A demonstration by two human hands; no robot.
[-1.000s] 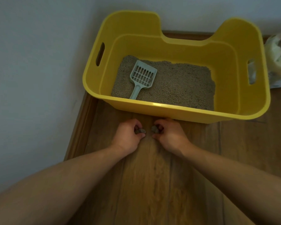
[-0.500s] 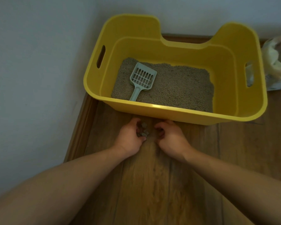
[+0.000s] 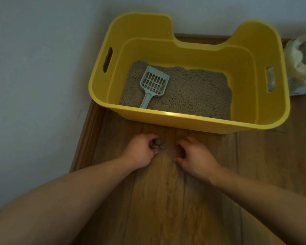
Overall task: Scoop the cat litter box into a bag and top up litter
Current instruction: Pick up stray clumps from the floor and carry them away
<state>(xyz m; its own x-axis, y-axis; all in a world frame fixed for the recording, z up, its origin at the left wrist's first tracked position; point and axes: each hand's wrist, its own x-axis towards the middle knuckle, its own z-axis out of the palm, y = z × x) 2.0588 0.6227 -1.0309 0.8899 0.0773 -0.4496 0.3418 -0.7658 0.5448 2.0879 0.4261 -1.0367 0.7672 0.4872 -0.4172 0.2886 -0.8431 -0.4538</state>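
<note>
A yellow litter box [image 3: 193,123] stands on the wooden floor against the wall, with grey-brown litter [image 3: 193,92] spread over its bottom. A pale green slotted scoop [image 3: 153,84] lies on the litter at the left, handle toward me. Just in front of the box, my left hand [image 3: 141,151] curls its fingers round several small grey litter clumps [image 3: 158,145]. My right hand [image 3: 193,156] rests on the floor beside them, fingers bent, with nothing in it.
A pale plastic bag [image 3: 302,64] lies at the right of the box, partly cut off by the frame edge. A white wall runs along the left and the back, with a wooden skirting board [image 3: 86,138] at its foot.
My right hand has let go of its clump and drawn back to the right. The clumps now sit together at my left hand's fingers.
</note>
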